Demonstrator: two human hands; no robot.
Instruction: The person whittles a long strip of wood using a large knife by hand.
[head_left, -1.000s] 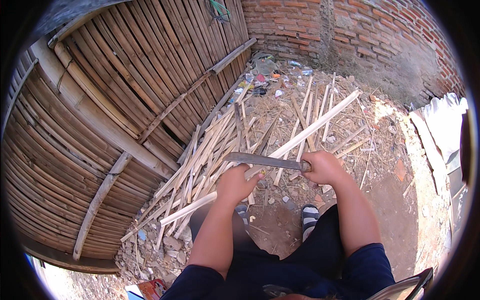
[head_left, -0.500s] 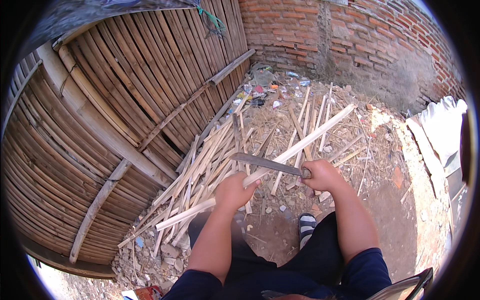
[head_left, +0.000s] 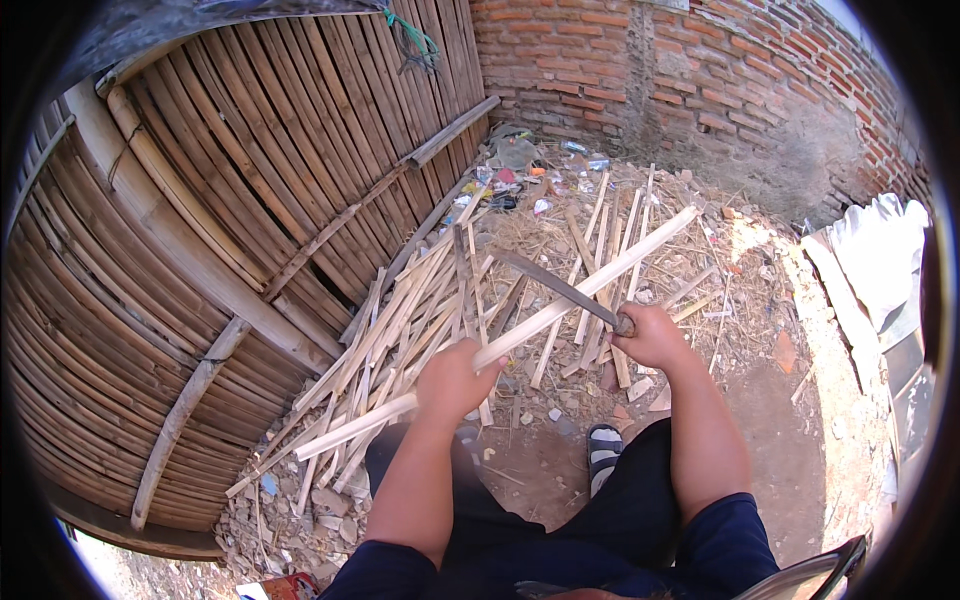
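Note:
A long pale strip of wood or bamboo point(head_left: 640, 250) slants from the lower left to the far right in front of me. My left hand point(head_left: 450, 385) is wrapped round it below its middle. My right hand point(head_left: 650, 338) grips the handle of a machete point(head_left: 548, 280). Its dark blade points to the far left and crosses over the strip, beyond my left hand. Whether the edge touches the strip I cannot tell.
Many loose strips point(head_left: 400, 320) lie heaped on rubble ahead and to the left. A bamboo slat wall point(head_left: 230, 150) rises at left, a brick wall point(head_left: 570, 60) at the back. White sheeting point(head_left: 880, 240) lies at right. My sandalled foot point(head_left: 604, 455) stands below.
The machete has turned in my right hand, so its tip has swung up and away from me. My left hand keeps its hold on the strip.

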